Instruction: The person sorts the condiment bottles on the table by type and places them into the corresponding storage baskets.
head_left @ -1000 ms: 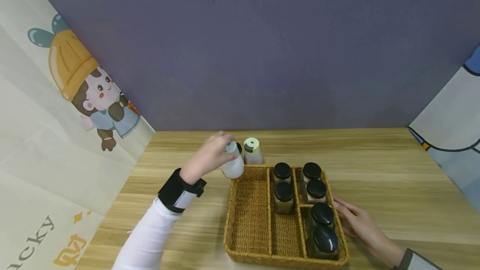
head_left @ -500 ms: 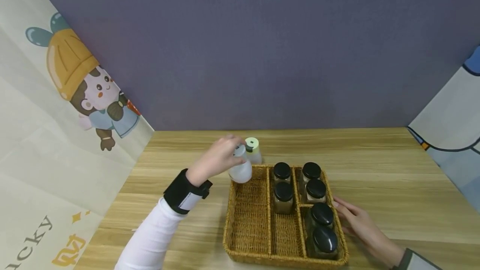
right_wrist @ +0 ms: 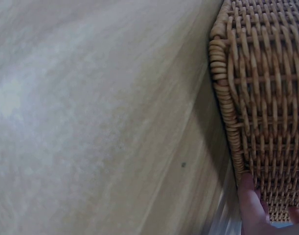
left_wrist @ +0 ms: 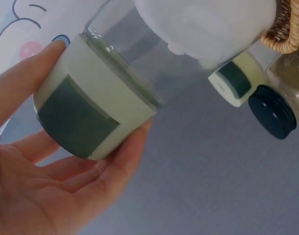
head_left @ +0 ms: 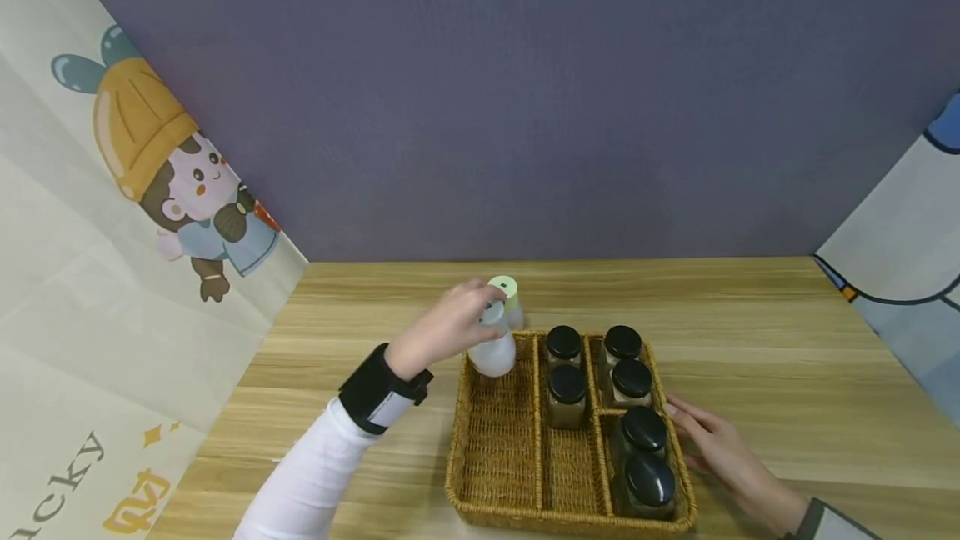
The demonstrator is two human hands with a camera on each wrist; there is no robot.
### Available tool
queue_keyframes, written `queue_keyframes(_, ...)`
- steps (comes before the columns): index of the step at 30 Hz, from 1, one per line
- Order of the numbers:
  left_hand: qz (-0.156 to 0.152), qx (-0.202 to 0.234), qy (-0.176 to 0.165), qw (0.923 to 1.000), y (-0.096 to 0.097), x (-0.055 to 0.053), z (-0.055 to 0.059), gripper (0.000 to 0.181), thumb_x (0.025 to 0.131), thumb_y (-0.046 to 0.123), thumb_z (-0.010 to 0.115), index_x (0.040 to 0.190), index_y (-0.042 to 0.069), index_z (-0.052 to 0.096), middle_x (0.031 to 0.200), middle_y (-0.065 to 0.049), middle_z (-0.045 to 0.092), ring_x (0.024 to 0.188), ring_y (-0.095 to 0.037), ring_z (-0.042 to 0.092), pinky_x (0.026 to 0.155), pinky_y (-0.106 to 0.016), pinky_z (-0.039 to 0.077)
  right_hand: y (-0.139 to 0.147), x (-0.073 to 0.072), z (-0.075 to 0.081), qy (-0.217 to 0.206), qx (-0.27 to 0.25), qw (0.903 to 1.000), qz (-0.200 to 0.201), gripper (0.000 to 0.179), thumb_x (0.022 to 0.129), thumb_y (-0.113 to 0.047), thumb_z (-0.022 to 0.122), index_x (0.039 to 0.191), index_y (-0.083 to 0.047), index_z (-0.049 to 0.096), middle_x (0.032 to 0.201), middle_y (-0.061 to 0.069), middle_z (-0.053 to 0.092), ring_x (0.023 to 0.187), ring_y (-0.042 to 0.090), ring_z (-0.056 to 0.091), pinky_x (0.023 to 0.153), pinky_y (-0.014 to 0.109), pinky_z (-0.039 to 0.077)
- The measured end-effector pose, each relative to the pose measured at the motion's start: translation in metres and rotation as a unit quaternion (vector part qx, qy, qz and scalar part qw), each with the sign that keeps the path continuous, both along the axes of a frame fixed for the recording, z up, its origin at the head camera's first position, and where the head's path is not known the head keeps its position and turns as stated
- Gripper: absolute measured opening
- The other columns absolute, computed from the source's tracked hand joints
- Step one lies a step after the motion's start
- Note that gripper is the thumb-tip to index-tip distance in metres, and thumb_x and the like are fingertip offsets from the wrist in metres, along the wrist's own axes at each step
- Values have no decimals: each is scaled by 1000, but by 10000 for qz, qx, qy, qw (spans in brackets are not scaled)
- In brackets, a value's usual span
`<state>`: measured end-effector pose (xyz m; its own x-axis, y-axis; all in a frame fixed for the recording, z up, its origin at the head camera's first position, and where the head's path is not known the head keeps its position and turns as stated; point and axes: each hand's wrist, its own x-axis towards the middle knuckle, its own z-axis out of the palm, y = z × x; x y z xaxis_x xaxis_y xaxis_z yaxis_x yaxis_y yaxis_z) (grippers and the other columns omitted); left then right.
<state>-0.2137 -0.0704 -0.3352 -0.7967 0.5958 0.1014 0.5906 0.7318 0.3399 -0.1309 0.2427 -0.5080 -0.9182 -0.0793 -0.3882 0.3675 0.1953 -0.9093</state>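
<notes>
My left hand [head_left: 450,323] grips a clear seasoning jar [head_left: 492,357] by its cap, with white powder inside. In the left wrist view, fingers and thumb hold the pale cap [left_wrist: 78,98] with its dark green patch from both sides. The jar is tilted, over the back of the left compartment of a wicker basket [head_left: 501,448]. My right hand [head_left: 723,452] rests against the basket's right outer side, fingers mostly straight; in the right wrist view a finger [right_wrist: 252,200] touches the weave. Just behind the basket stands a second pale-capped jar [head_left: 507,286], partly hidden by the left hand.
Several black-lidded jars stand in the basket's middle and right compartments, one pair [head_left: 567,386] in the middle and another [head_left: 650,477] at front right. Woven dividers [head_left: 538,440] split the basket. Behind the wooden table [head_left: 772,340] rises a dark blue-grey panel [head_left: 510,107].
My left hand has carried the pale-capped jar rightward and slightly toward me, from the basket's back left corner to over the left compartment. My right hand and the basket have stayed in place.
</notes>
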Motion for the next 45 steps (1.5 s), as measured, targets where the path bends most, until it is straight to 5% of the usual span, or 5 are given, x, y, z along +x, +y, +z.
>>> queue_keyframes(45,-290,-359,-24,9989,8,-3,-41,36,77,14,68,109,3,57,101,-11,56,87,-18,54,71,-21,50,-1,1,4,-95,129,9999,18,67,89,-44,45,138,-3,24,140,27,19,114,36,43,79,39,52)
